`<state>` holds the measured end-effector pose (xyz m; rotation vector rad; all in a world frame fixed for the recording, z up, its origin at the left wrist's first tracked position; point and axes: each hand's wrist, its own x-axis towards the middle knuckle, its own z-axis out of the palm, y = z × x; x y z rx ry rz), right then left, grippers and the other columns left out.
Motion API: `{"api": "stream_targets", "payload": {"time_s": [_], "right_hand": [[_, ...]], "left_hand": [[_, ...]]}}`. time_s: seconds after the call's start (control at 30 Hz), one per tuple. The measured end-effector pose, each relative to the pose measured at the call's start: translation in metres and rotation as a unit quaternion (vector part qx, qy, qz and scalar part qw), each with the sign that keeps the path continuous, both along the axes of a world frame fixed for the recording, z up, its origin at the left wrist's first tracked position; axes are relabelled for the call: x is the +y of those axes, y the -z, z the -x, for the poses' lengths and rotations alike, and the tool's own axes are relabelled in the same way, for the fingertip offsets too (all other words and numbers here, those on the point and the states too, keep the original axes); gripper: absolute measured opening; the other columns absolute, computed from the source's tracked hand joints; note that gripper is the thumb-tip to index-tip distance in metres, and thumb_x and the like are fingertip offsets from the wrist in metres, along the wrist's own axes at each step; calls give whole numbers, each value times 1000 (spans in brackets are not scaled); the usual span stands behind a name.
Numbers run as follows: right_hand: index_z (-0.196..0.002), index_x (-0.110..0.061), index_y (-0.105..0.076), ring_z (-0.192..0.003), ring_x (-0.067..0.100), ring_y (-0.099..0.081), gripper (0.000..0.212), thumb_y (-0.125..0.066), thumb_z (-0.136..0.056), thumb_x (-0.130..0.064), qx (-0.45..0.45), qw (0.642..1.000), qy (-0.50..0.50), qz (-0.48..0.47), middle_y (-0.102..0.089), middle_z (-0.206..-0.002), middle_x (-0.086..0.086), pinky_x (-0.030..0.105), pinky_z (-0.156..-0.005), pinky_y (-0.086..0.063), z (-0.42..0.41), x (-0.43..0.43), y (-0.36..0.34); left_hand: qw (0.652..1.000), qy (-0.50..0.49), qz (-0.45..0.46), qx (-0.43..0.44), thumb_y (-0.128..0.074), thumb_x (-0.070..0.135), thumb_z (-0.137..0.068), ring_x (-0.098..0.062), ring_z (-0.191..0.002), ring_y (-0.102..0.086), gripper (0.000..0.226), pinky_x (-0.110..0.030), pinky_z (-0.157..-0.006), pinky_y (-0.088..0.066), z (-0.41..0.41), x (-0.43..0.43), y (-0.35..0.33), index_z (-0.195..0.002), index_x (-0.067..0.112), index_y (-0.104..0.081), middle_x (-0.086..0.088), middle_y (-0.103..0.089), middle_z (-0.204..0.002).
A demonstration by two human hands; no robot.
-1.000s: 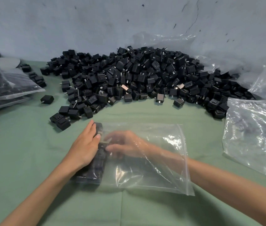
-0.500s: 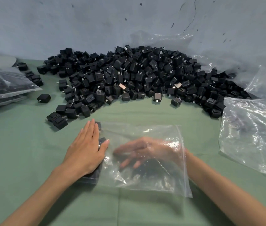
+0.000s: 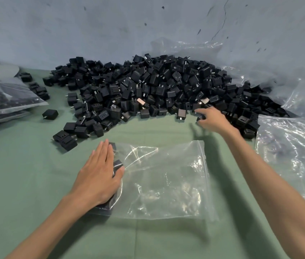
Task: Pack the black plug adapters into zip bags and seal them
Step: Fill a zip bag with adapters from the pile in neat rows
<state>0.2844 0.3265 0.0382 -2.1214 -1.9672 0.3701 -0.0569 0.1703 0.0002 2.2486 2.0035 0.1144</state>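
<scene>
far to the left of our left hand lie filled bags (image 3: 7, 101), with a lone adapter (image 3: 50, 114) between them and the pile. our left hand (image 3: 99, 176) lies flat, fingers straight and together, pressing on the adapters (image 3: 118, 164) at the left end of the zip bag (image 3: 166, 184). the bag lies on the green tabletop (image 3: 36, 184), its limp remainder spread between our forearms, its zip strip at the right end. beyond both hands the pile (image 3: 157, 86) of loose adapters sits against the wall (image 3: 92, 34). our right hand (image 3: 213, 120) is stretched to the pile's near edge, fingers curled over an adapter there; we cannot tell whether it has hold of it. right of that hand lie clear bags (image 3: 293, 156).
</scene>
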Motion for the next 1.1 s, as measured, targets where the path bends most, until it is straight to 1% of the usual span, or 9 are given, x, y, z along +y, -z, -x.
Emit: {"api": "stream_targets", "payload": {"time_s": [0.17,0.33,0.47,0.57,0.67,0.77,0.87,1.03,1.1], "right_hand": [[-94,-13,-53,-92,33,-51,25,-66,-85,-33,5,997,61,-38,-43,-118,11,36,-76,-40,4,0,27],[-105,-16,-47,-92,24,-52,37,-71,-82,-33,-2,996,3,-85,-52,-104,2,35,-75,-39,-16,-44,24],[-89,-25,-67,-59,7,-57,5,-67,-86,-21,143,982,-101,65,-64,-88,-4,20,-56,-43,-37,-98,4],[-83,-19,-72,-50,16,-51,14,-59,-88,-16,297,915,-178,209,-64,-70,4,19,-43,-38,-36,-135,-2],[-94,-12,-71,-56,17,-56,14,-62,-86,-19,386,856,-222,264,-68,-75,6,19,-52,-45,-15,-155,0],[-112,-24,-69,-95,10,-66,24,-61,-90,-21,345,846,-281,294,-70,-108,-6,16,-81,-48,7,-158,13],[-117,-40,-64,-116,8,-58,29,-56,-92,-28,344,839,-299,297,-64,-123,-13,15,-92,-44,22,-156,14],[-118,-11,-60,-106,13,-64,25,-55,-94,-7,467,826,-254,187,-68,-113,2,24,-90,-49,61,-147,16],[-112,-11,-61,-96,5,-66,24,-59,-89,-4,418,862,-268,100,-67,-104,-3,21,-86,-50,84,-144,17]], "left_hand": [[1000,-1,0,0,-13,55,-95,-6,-137,30,76,-25,-111,18,0,-1,1,-147,10,21,-2,30,-154],[1000,2,-8,0,-17,57,-95,-7,-139,27,81,-24,-111,17,1,-1,0,-149,8,17,-3,27,-156],[1000,6,-17,-11,-16,60,-93,-7,-139,26,83,-24,-111,15,1,-1,0,-149,9,17,-3,26,-156],[999,5,-12,-33,-18,59,-93,-8,-142,24,82,-25,-113,12,1,-1,0,-150,10,16,-2,24,-157],[994,8,-39,-99,-34,52,-95,-9,-145,15,72,-30,-118,-5,1,-2,-2,-151,12,-14,0,13,-160],[979,45,-122,-157,-53,35,-92,-11,-148,0,25,-36,-113,-24,-1,-7,-4,-110,17,-50,-2,-15,-160],[974,58,-126,-177,-57,29,-92,-11,-148,-4,12,-37,-110,-30,-1,-6,-3,-96,19,-50,0,-25,-155],[972,63,-108,-200,-57,30,-92,-6,-146,-2,10,-37,-111,-28,3,-2,1,-95,25,-48,3,-24,-156],[973,61,-97,-201,-54,33,-93,-5,-146,0,9,-37,-112,-28,4,0,1,-93,25,-49,4,-24,-156]]}}
